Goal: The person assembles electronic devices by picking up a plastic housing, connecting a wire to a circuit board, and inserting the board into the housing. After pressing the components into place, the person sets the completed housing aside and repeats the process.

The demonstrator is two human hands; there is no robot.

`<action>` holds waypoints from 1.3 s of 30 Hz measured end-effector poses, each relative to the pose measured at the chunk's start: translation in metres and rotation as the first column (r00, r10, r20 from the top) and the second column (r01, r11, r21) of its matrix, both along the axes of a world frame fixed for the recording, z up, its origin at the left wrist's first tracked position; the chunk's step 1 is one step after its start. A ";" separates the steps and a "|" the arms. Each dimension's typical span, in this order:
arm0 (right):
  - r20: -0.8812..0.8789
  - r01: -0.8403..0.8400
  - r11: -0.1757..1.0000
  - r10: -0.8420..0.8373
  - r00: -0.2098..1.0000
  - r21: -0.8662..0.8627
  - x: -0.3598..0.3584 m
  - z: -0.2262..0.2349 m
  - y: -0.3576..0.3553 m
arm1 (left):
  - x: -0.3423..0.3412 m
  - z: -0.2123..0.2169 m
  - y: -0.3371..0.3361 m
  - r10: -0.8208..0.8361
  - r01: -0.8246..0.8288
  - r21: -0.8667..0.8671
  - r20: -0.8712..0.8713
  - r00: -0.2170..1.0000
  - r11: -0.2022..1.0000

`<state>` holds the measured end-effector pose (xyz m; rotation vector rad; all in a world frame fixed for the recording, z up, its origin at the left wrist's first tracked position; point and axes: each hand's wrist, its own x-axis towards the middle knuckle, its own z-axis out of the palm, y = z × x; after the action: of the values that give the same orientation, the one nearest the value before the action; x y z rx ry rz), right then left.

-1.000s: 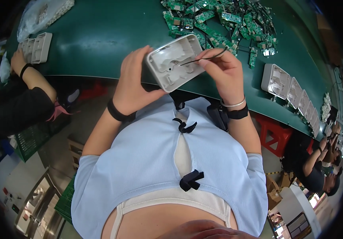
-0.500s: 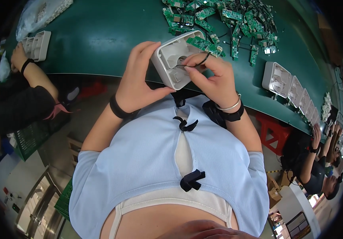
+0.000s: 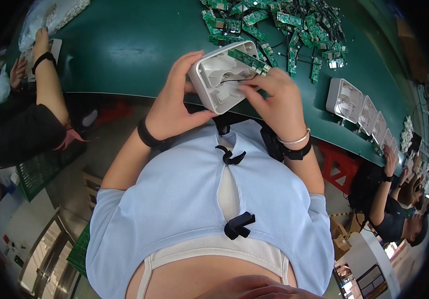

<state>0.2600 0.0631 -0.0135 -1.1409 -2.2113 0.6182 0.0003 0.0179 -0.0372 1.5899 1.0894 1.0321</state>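
A white plastic housing [image 3: 205, 88], its hollow side facing up, is tilted at the table's near edge. My left hand [image 3: 173, 94] grips it by its left side, the thumb along the lower rim. A green circuit board [image 3: 246, 60] lies across the housing's upper right rim. From near the board a thin black cable [image 3: 238, 80] runs into the hollow. My right hand [image 3: 277, 97] pinches the cable at the housing's right side; the fingertips partly cover the cable there.
A heap of green circuit boards with black cables [image 3: 294, 31] covers the far middle of the green table [image 3: 120, 55]. Several white housings [image 3: 346, 99] stand in a row at right. Co-workers' arms [image 3: 45, 79] reach in at left and right. A red stool [image 3: 338, 167] stands under the table.
My right hand has shifted slightly right and down, drawing the cable out straighter across the hollow. The board has turned a little on the rim. At left, a co-worker's arm reached farther out.
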 end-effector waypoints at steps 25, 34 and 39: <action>-0.331 0.073 0.997 -0.058 0.942 0.033 0.003 -0.019 0.030 | -0.009 0.005 0.012 -0.040 0.038 -0.115 -0.022 0.999 0.993; 0.035 -0.290 0.927 0.290 0.956 0.239 0.008 0.028 0.005 | -0.010 -0.008 0.007 -0.005 0.026 0.090 -0.224 0.975 0.996; -0.028 -0.391 0.920 0.391 0.920 0.024 0.005 0.026 -0.007 | -0.001 -0.017 0.005 -0.027 0.030 0.128 -0.026 0.999 0.991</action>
<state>0.2654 0.0565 0.0124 -0.6720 -2.4303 0.7697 -0.0010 0.0226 -0.0546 1.7197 1.0304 1.0854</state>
